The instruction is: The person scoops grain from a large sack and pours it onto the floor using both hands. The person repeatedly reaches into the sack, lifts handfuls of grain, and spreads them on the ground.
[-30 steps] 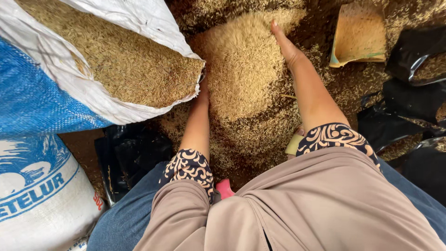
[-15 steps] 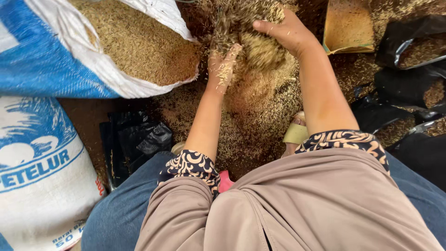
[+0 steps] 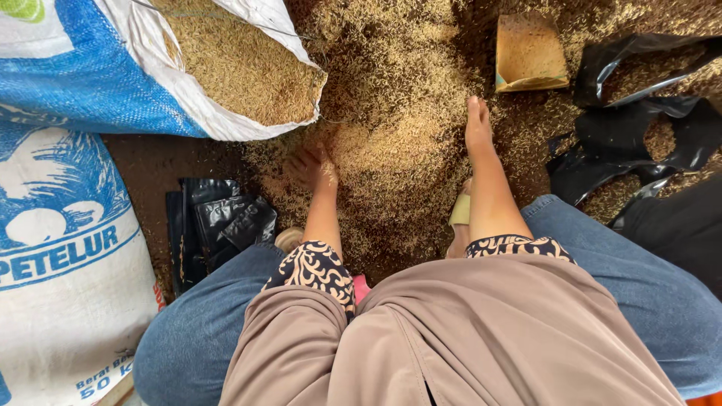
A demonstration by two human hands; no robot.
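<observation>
Below, both hands down in husk pile [image 3: 391,143] on ground, well apart. Left hand [image 3: 314,167] flat, fingers spread, partly sunk in husks, just below mouth of open sack [image 3: 150,90]. Right hand [image 3: 477,120] edge-on, fingers straight and together, resting on pile's right side; neither hand grips anything. Sack lies tilted, white and blue, full of husks. Second white sack [image 3: 68,278] at left. Black plastic bags [image 3: 218,225] beside left arm. Cardboard piece [image 3: 530,53] beyond right hand.
</observation>
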